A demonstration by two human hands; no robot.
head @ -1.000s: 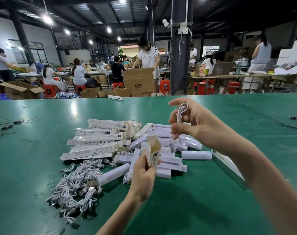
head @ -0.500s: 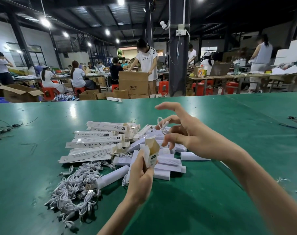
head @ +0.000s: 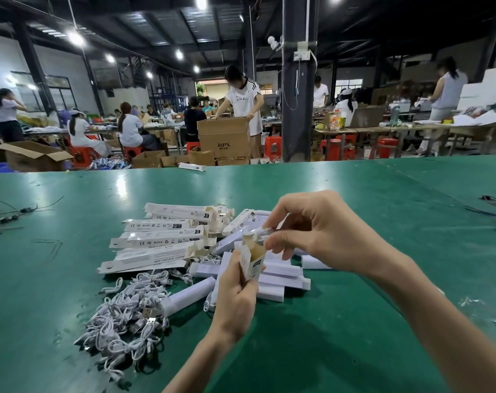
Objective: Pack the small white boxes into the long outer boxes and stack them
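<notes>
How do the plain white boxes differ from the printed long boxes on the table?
The plain white boxes carry no print; the printed long boxes show text. Plain ones look shorter than printed ones. Plain ones lie jumbled; printed ones roughly side by side. Both are white, on the green table.

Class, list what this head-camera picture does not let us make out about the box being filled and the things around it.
Head view: inside of the outer box: hidden by its own walls and the right hand.
Head view: white item pinched at its mouth: blurred, partly covered by fingertips.
Head view: the box's lower end: behind the left hand.
Head view: print on the flat cartons: too small.
</notes>
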